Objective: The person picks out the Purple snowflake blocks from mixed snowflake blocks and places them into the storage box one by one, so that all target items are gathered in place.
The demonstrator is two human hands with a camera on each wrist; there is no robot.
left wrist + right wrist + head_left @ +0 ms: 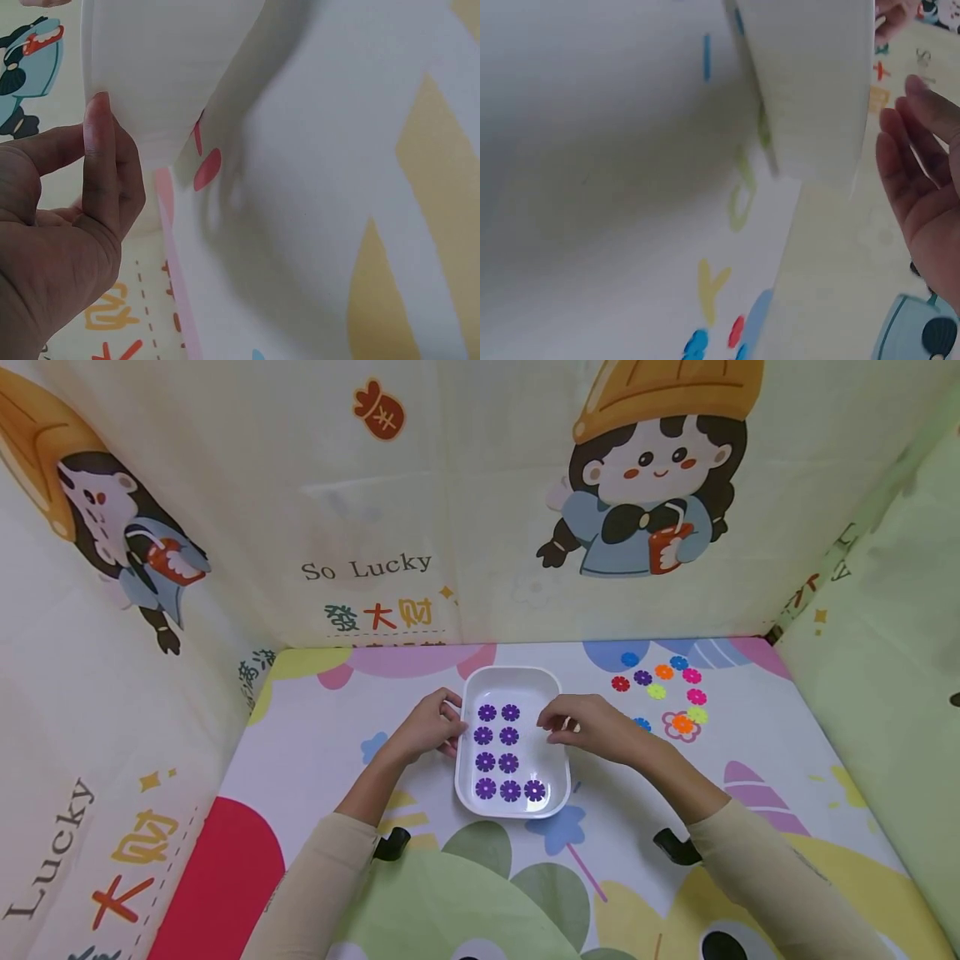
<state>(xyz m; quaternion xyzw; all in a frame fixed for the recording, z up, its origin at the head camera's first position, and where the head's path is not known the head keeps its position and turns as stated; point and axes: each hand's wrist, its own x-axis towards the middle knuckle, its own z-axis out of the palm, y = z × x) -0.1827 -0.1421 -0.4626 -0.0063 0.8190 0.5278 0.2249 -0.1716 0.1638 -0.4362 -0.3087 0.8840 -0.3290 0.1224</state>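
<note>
A white rectangular tray [551,681] holds several purple flower-shaped discs [509,736], set in two columns with one more at the lower right. My left hand [431,727] grips the tray's left rim; in the left wrist view its thumb [99,127] lies against the tray's outer wall [161,67]. Over the right part of the tray is my right hand [596,725], fingers bent and pointing left. In the right wrist view, that hand's fingertips [891,124] are near the tray wall [817,82], thumb and fingers apart, with nothing visible between them.
Loose flower discs in red, blue, orange, pink, yellow and purple [642,677] lie at the back right of the patterned table [322,718]. Printed curtains [480,510] stand behind and at both sides. Each wrist carries a black strap mount [677,847].
</note>
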